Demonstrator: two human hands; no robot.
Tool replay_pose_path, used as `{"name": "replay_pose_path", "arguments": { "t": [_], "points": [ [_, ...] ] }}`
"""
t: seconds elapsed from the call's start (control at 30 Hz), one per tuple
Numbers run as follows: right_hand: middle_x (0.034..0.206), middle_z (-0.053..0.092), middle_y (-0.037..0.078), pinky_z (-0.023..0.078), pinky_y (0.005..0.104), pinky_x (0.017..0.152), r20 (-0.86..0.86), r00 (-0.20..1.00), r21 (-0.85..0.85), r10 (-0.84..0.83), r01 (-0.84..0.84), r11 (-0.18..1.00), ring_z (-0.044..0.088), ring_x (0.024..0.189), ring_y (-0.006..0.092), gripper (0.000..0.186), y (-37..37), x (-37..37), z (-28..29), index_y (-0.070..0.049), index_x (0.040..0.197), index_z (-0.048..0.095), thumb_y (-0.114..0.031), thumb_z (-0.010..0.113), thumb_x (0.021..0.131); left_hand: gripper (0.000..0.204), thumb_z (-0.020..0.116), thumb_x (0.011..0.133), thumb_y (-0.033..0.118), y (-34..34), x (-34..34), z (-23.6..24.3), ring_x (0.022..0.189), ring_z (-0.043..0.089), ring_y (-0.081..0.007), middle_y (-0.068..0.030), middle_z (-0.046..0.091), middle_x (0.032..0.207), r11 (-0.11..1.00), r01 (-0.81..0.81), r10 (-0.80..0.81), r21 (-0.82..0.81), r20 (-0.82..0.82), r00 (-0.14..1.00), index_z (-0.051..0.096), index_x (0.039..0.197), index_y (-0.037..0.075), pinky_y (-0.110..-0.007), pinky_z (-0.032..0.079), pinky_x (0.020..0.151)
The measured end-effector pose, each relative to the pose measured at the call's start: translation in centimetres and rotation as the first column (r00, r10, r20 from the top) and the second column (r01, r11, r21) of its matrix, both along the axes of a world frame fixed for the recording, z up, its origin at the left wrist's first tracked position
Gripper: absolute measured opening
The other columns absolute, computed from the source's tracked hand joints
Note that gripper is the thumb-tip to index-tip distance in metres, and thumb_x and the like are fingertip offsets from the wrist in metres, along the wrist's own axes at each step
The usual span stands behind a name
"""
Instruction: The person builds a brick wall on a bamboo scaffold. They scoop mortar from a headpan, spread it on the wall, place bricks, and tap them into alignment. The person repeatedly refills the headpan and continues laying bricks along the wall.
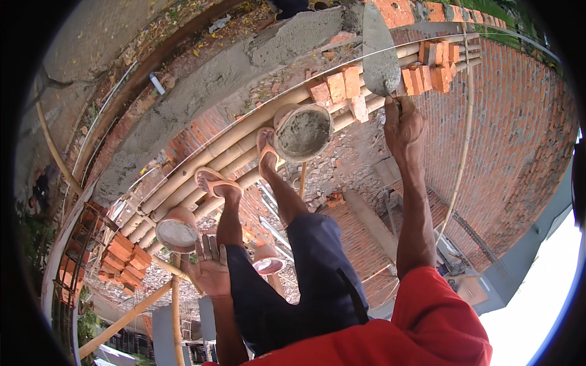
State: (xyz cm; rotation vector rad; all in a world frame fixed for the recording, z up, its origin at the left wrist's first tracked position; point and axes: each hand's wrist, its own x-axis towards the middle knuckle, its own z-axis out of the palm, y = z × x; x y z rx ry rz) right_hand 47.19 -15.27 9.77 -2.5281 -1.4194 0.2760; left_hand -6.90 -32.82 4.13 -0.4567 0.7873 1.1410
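Note:
My right hand is closed round the handle of a trowel, reaching out to the far right. Wet grey mortar coats the trowel's broad blade, which points away from me over the end of the mortar-topped wall. Low beside my thigh, my left hand holds nothing, its fingers stretched and a little apart. Between my foot and the bricks stands a bucket of mortar. A second bucket with pale grey contents is just beyond my left fingers.
I stand in sandals on a scaffold of bamboo poles. Loose bricks lie on it, with another brick stack further right. More bricks are piled at left. A string runs along the wall. Rubble lies far below.

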Motion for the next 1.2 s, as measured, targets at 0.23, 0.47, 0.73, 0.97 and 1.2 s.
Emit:
{"name": "replay_pose_path", "arguments": {
  "t": [0.23,0.47,0.73,0.97,1.2],
  "points": [
    [0.082,0.064,0.018,0.049,0.0396,0.067,-0.244,0.903,0.025,-0.353,0.369,0.929,0.059,0.07,0.0224,0.03,-8.6,-4.6,-3.2,0.004,0.11,0.065,-0.024,0.068,0.101,0.067,0.046,0.11,0.048,1.6,2.3,0.4,0.159,0.024,-0.0357,-0.0157,0.024,0.173,0.995,0.097,-0.1,0.035,0.094,0.991,0.033,0.163,0.009,-0.066,0.016,0.128],
    [0.087,0.068,0.025,0.054,0.0521,0.072,-0.244,0.866,-0.29,-0.437,0.365,0.885,0.07,0.08,0.0462,0.028,-21.7,-10.2,-16.3,0.0,0.104,0.052,-0.022,0.068,0.098,0.074,0.036,0.107,0.063,2.8,3.4,-0.8,0.159,0.021,-0.0373,-0.0136,0.023,0.173,0.994,0.087,-0.089,0.059,0.029,0.996,0.026,0.166,0.02,-0.072,0.023,0.122],
    [0.081,0.069,0.023,0.052,0.0541,0.074,-0.214,0.957,-0.425,-0.197,0.09,0.901,0.069,0.079,0.0452,0.04,-25.9,-9.1,-24.7,0.002,0.104,0.06,-0.036,0.069,0.094,0.073,0.037,0.105,0.069,3.7,3.4,0.2,0.157,0.025,-0.0399,-0.0146,0.029,0.17,0.998,-0.027,0.029,-0.05,0.036,0.999,0.037,0.162,0.023,-0.075,0.028,0.119],
    [0.084,0.07,0.024,0.054,0.0537,0.076,-0.404,0.836,-0.726,-0.371,-0.047,0.686,0.069,0.077,0.0406,0.044,-18.7,-7.7,-20.3,0.005,0.095,0.062,-0.037,0.076,0.089,0.073,0.039,0.105,0.067,4.6,2.3,0.8,0.155,0.031,-0.0387,-0.0167,0.037,0.166,0.971,-0.221,0.22,0.089,0.026,0.975,0.04,0.161,0.02,-0.07,0.027,0.122],
    [0.099,0.071,0.029,0.053,0.0579,0.083,-0.546,0.717,-0.525,0.433,-0.696,0.49,0.067,0.096,0.0545,0.043,-5.9,-10.3,-19.8,0.001,0.108,0.063,-0.036,0.075,0.088,0.063,0.04,0.11,0.057,0.8,-6.4,-0.1,0.149,0.041,-0.0356,-0.0192,0.044,0.159,0.823,-0.564,0.554,0.064,-0.309,0.773,0.045,0.148,0.007,-0.058,0.034,0.123]
  ]
}}
